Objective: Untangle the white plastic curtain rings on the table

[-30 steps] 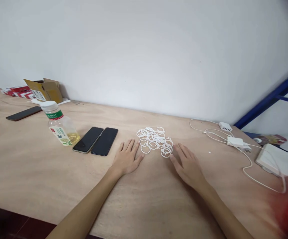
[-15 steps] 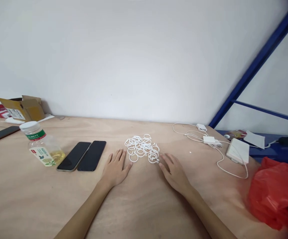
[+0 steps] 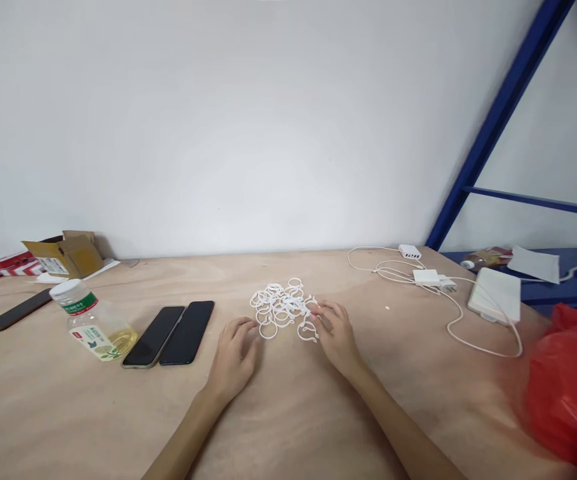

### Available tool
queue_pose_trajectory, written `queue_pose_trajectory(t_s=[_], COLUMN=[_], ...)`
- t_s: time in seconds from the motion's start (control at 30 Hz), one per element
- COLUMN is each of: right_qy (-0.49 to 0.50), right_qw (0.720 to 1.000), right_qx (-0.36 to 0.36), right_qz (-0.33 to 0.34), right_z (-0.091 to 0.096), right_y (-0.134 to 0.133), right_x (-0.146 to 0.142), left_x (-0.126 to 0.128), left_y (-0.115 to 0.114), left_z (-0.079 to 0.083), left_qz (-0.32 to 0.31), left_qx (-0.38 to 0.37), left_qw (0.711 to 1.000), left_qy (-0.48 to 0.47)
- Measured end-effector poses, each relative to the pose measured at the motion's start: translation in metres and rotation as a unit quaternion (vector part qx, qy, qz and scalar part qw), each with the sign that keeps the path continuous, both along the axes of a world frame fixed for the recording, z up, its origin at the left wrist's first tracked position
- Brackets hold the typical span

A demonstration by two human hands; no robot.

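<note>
A heap of several small white plastic rings (image 3: 281,308) lies in the middle of the plywood table (image 3: 288,413). My left hand (image 3: 232,357) rests on the wood just left of the heap, its fingers curled and a little apart, with nothing in them. My right hand (image 3: 336,337) is at the heap's right edge, and its fingertips touch the nearest rings. Whether they pinch one I cannot see.
Two dark phones (image 3: 171,332) lie side by side left of my hands, with a tilted clear bottle (image 3: 91,321) beyond them and a third phone (image 3: 16,310) farther left. A cardboard box (image 3: 66,255) stands by the wall. White chargers and cables (image 3: 431,279), a white box (image 3: 496,295) and a red bag (image 3: 568,387) are at right.
Both hands, which lay flat beside the rings, have curled. My right hand has moved in onto the heap's right edge. The view has shifted right and upward.
</note>
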State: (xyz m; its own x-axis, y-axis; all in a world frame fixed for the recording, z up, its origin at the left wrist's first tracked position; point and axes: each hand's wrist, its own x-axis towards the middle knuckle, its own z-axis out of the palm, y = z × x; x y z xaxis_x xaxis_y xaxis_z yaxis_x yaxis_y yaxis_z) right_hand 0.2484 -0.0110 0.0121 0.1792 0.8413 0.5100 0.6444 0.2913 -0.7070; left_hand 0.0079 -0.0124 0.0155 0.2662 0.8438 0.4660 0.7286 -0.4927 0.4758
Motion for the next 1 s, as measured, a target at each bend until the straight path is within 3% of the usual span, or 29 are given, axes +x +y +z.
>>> queue_pose_trajectory(t_s=[0.17,0.27,0.5,0.6,0.77,1.0], right_qy=[0.228,0.298,0.322,0.308,0.312,0.323], right_qw=[0.972,0.951,0.941,0.944,0.934,0.913], right_qx=[-0.035,-0.062,-0.106,-0.113,-0.173,-0.249], right_qz=[-0.032,-0.043,-0.023,-0.018,-0.031,-0.001], right_z=[0.008,0.008,0.002,0.001,0.005,0.012], right_y=[0.003,0.004,0.006,0.007,0.006,0.004], right_x=[0.007,0.01,0.013,0.015,0.022,0.031], left_x=[0.035,0.057,0.1,0.11,0.11,0.111], left_y=[-0.009,-0.009,0.01,0.022,0.035,0.054], left_z=[0.009,0.009,0.007,0.009,0.014,0.015], left_qz=[-0.053,-0.07,-0.048,-0.07,-0.095,-0.062], left_qx=[-0.03,-0.046,-0.055,-0.049,-0.038,-0.021], left_qw=[0.998,0.996,0.996,0.994,0.991,0.993], left_qy=[-0.011,-0.019,0.04,0.072,0.091,0.096])
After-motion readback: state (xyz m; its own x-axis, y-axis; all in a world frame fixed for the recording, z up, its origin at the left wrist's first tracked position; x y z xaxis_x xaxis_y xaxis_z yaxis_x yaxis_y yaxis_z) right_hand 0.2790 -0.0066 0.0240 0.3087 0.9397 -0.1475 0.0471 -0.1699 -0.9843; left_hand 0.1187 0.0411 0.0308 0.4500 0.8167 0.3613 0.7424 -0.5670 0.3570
